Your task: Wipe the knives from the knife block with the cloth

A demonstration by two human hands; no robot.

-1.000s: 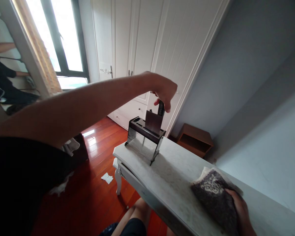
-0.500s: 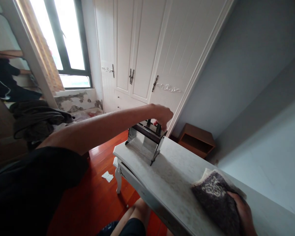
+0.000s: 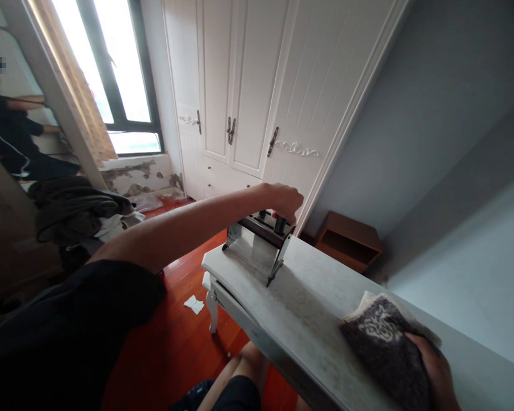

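My left hand (image 3: pixel 285 203) reaches far across to a knife rack (image 3: pixel 257 248) with a dark top and shiny front, standing at the far end of a white table (image 3: pixel 308 308). Its fingers are closed round the black handle of a cleaver (image 3: pixel 279 224), which sits fully down in the rack. My right hand (image 3: pixel 437 374) rests on a dark grey patterned cloth (image 3: pixel 383 348) lying on the near right part of the tabletop, fingers curled over its edge.
White wardrobe doors (image 3: pixel 248 91) stand behind the table. A brown low cabinet (image 3: pixel 346 242) sits by the wall. Red wooden floor (image 3: pixel 171 348) with a scrap of paper (image 3: pixel 195 304). Another person (image 3: pixel 8 131) is at the far left by the window. Dark clothes (image 3: pixel 72 208) are piled there.
The cleaver, held half raised above the rack a second ago, has gone down into its slot with my left hand following. My right hand has stayed on the cloth.
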